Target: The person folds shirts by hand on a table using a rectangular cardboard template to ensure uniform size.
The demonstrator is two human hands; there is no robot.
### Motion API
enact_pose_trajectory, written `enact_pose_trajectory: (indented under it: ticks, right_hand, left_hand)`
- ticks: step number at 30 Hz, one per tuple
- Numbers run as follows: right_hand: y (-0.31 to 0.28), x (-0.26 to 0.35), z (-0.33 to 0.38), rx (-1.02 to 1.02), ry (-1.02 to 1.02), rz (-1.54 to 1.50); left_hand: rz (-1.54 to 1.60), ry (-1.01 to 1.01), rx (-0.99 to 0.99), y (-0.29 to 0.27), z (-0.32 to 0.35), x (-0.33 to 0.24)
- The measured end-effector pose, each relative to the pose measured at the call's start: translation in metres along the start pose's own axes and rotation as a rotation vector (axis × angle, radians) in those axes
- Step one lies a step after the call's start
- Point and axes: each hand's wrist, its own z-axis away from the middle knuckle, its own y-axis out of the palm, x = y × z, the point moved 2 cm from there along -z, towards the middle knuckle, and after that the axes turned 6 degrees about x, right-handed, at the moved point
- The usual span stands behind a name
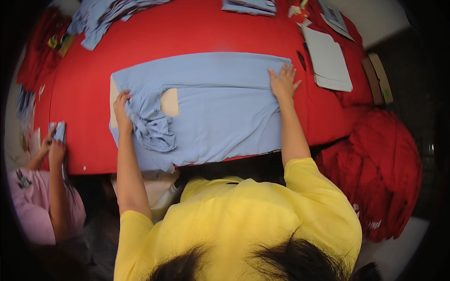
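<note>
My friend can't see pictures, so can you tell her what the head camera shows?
A person in a yellow top presses a light blue shirt flat on a red table, left hand at the bunched collar end, right hand spread open on the far end. Tan cardboard peeks from inside the shirt, and another person's hands hold blue cloth at the left.

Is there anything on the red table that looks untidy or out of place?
Mostly the light blue shirt lies flat, but its part beside the left hand is bunched in wrinkles. A beige cardboard sheet shows through the gap there. The right hand presses the far edge flat.
</note>
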Motion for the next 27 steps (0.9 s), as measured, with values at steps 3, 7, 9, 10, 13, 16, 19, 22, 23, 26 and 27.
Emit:
enact_pose_trajectory:
  ticks: [3,7,9,10,13,16,19,22,23,26,27]
  right_hand:
    - [0.000,-0.010,-0.012,-0.032,0.040,-0.005]
    - [-0.005,-0.012,0.013,-0.099,0.078,-0.011]
    - [-0.007,-0.002,0.035,-0.087,-0.001,0.038]
    - [-0.007,-0.005,0.036,-0.069,-0.009,0.034]
    - [-0.004,-0.025,0.038,-0.031,-0.027,0.039]
    - [-0.016,-0.032,0.036,-0.068,-0.011,0.063]
    - [-0.023,-0.020,0.077,-0.127,0.020,0.082]
    - [-0.009,-0.033,0.154,-0.074,0.081,0.080]
    - [-0.011,-0.038,0.166,-0.045,0.106,0.163]
    - [-0.020,-0.057,0.170,-0.044,0.248,0.205]
    - [-0.028,-0.038,0.162,-0.024,0.258,0.218]
  left_hand:
    - [0.034,0.043,-0.018,0.008,-0.002,0.011]
    - [-0.013,0.064,-0.041,0.003,0.002,0.005]
    - [-0.062,0.035,-0.048,-0.001,0.005,0.007]
    - [-0.078,0.018,-0.052,0.000,0.002,0.006]
    - [-0.072,0.092,-0.056,0.010,-0.002,-0.002]
    - [-0.097,0.086,-0.047,0.014,-0.002,-0.010]
    - [-0.160,0.082,-0.062,0.008,0.000,0.003]
    - [-0.131,0.075,-0.090,0.003,0.006,-0.001]
    - [-0.102,0.099,-0.106,0.006,0.005,0.001]
    - [-0.063,0.149,-0.135,0.009,0.002,0.022]
    - [-0.080,0.163,-0.140,0.005,0.001,0.026]
